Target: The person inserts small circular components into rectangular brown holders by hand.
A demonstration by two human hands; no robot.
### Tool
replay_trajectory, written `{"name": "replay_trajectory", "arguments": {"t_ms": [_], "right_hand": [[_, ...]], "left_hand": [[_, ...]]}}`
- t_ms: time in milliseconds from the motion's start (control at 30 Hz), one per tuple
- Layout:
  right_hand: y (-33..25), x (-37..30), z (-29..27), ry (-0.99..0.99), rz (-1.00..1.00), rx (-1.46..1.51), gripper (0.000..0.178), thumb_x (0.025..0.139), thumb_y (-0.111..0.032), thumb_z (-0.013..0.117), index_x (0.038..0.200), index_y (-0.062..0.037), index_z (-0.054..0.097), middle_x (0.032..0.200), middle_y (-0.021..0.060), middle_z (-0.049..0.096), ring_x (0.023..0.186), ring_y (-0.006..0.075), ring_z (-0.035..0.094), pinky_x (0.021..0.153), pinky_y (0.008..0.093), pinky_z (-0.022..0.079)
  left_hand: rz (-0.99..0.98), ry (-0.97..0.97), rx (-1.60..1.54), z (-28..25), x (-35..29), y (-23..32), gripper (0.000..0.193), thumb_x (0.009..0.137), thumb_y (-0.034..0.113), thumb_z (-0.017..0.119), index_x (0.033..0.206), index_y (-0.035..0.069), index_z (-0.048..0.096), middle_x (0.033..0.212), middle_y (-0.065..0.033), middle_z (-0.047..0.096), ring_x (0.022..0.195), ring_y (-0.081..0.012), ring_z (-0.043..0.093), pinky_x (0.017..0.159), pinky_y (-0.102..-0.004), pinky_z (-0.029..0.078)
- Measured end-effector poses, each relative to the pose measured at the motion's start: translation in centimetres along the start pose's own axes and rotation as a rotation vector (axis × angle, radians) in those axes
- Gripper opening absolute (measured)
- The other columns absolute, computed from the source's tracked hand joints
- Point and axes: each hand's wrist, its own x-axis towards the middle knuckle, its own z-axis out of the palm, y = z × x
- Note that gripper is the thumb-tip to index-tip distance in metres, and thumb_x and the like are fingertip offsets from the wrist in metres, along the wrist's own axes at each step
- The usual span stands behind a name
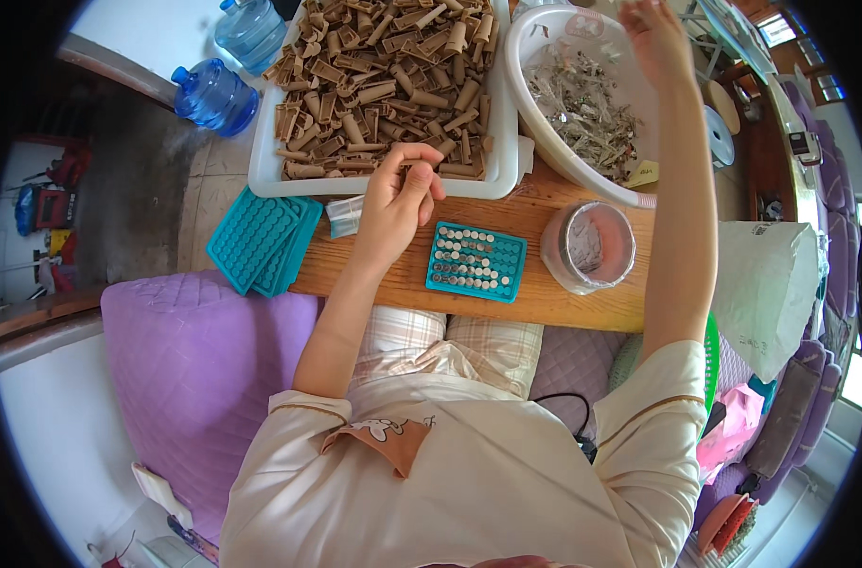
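My left hand (400,197) is raised over the near edge of a white tub (384,189) heaped with brown half-tube plastic pieces (374,95). Its fingers are curled toward the thumb; anything between them is hidden. At the top edge of the picture, my right hand (654,43) reaches over a large white basin (521,95) of crumpled clear and silvery scraps (587,114). Its fingertips are too cut off to read. Between my forearms lies a teal tray (514,275) with rows of small round silvery and white pieces (464,257).
Left of my left forearm, teal trays (261,237) are stacked beside a small clear packet (344,216). A clear tub (587,248) with a lining stands right on the wooden table (393,284). Blue water jugs (218,97) stand at far left, a white bag (767,284) at right.
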Motion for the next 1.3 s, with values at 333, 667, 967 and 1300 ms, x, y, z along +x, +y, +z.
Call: {"name": "replay_trajectory", "arguments": {"t_ms": [333, 667, 967, 1300], "right_hand": [[2.7, -1.6, -7.8, -0.089, 0.064, -0.239, 0.031, 0.085, -0.011, 0.051, 0.112, 0.0024, 0.044, 0.102, 0.0075, 0.055, 0.086, 0.0119, 0.055, 0.081, 0.0227, 0.044], [3.6, -5.6, -9.0, -0.173, 0.031, 0.012, 0.029, 0.086, -0.007, 0.047, 0.114, -0.0021, 0.049, 0.095, 0.0014, 0.053, 0.082, 0.0075, 0.052, 0.078, 0.0192, 0.044], [0.4, -18.8, 1.2, -0.271, 0.162, 0.009, 0.032, 0.089, -0.018, 0.042, 0.117, -0.0053, 0.049, 0.068, -0.0035, 0.048, 0.055, 0.0038, 0.041, 0.053, 0.0158, 0.036], [1.3, -28.6, 6.3, -0.299, 0.146, -0.206, 0.009, 0.079, 0.000, 0.054, 0.086, -0.0004, 0.048, 0.072, 0.0020, 0.053, 0.063, 0.0077, 0.048, 0.057, 0.0207, 0.041]], "left_hand": [[-0.096, -0.095, -0.135, 0.6, -2.6, -1.4, 0.023, 0.089, 0.029, 0.045, 0.094, 0.007, 0.048, 0.061, 0.0036, 0.041, 0.051, -0.0017, 0.033, 0.044, -0.0161, 0.025], [-0.094, -0.096, -0.185, 0.3, -3.4, -1.8, 0.024, 0.089, 0.028, 0.045, 0.097, 0.006, 0.047, 0.062, 0.0031, 0.042, 0.048, -0.0009, 0.030, 0.042, -0.0152, 0.023], [-0.053, -0.249, -0.663, 1.8, -5.8, -0.3, 0.030, 0.086, 0.026, 0.037, 0.105, 0.003, 0.042, 0.075, -0.0016, 0.045, 0.054, -0.0077, 0.038, 0.051, -0.0210, 0.033], [0.194, -0.033, -0.399, 4.1, -8.8, 1.1, 0.039, 0.076, 0.005, 0.061, 0.111, 0.002, 0.045, 0.107, -0.0109, 0.051, 0.099, -0.0184, 0.051, 0.084, -0.0307, 0.043]]}}
